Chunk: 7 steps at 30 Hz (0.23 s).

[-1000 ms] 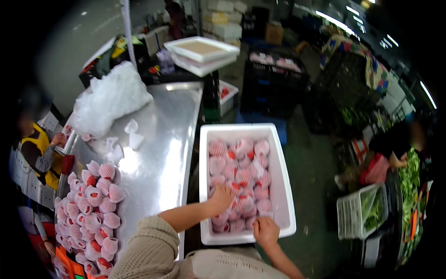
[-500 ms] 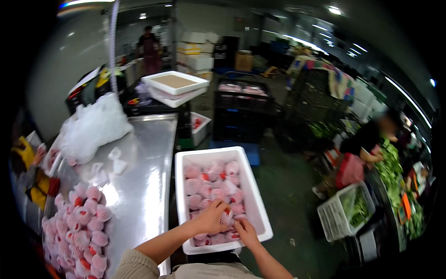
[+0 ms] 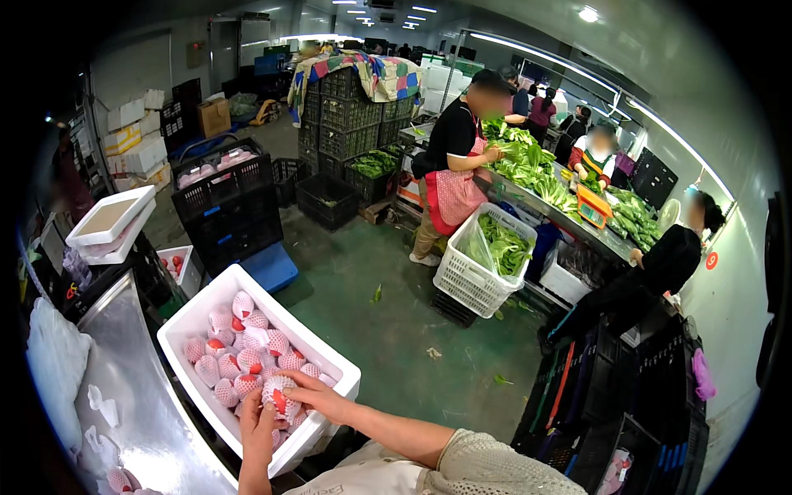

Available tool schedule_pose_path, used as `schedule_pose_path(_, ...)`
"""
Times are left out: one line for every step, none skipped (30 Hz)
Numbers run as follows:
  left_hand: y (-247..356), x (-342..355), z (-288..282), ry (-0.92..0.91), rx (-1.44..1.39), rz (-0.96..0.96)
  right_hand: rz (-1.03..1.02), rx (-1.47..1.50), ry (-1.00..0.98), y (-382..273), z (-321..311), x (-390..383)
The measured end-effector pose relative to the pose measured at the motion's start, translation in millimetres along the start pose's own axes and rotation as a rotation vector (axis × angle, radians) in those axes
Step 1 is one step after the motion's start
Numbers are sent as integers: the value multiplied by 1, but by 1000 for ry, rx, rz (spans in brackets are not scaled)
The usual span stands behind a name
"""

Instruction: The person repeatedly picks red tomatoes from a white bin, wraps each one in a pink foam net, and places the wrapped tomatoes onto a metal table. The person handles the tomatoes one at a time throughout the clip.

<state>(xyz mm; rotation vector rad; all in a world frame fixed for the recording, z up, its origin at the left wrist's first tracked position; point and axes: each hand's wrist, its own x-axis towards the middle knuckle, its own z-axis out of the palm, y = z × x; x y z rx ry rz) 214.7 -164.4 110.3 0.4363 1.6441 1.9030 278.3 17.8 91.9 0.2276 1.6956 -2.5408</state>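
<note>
A white foam box [image 3: 194, 323] stands in front of me, filled with red round fruits [image 3: 216, 345] in pinkish-white foam nets. Over the near end of the box, one netted red fruit [image 3: 281, 398] is held between my two hands. My left hand [image 3: 256, 425] is closed against its left side. My right hand [image 3: 318, 398] curls over it from the right, fingers on the net. The exact kind of fruit is hard to tell under the netting.
On my left is a metal table [image 3: 140, 363] with loose foam nets [image 3: 103, 406] and a white plastic bag [image 3: 58, 371]. Black crates [image 3: 231, 223] stand beyond the box. Rightward, a white basket [image 3: 474, 276] of greens stands beside a co-worker [image 3: 454, 157] at a vegetable table.
My view has swung to the right, so the box now appears further left. Both hands were down among the fruits; now they hold one netted fruit between them.
</note>
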Motion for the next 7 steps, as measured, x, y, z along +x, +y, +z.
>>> schedule_pose_path(4,-3,3,-27,-64,-40,-35,-27,-13,1,3,-1)
schedule_pose_path(9,-6,7,-54,-128,-80,-71,-55,-25,2,5,-2)
schedule_pose_path(21,-13,14,-91,-173,-110,-106,-82,-43,2,10,-3)
schedule_pose_path(17,-13,11,-78,-140,-83,-105,-108,-45,0,14,-4)
schedule_pose_path(8,-12,5,-66,-108,-57,-105,-135,-45,-6,17,-6)
schedule_pose_path(0,-11,0,-54,-74,-27,-108,-163,-47,-11,20,-7)
schedule_pose_path(-13,-10,-6,-94,-56,37,-228,-446,-37,-10,20,-3)
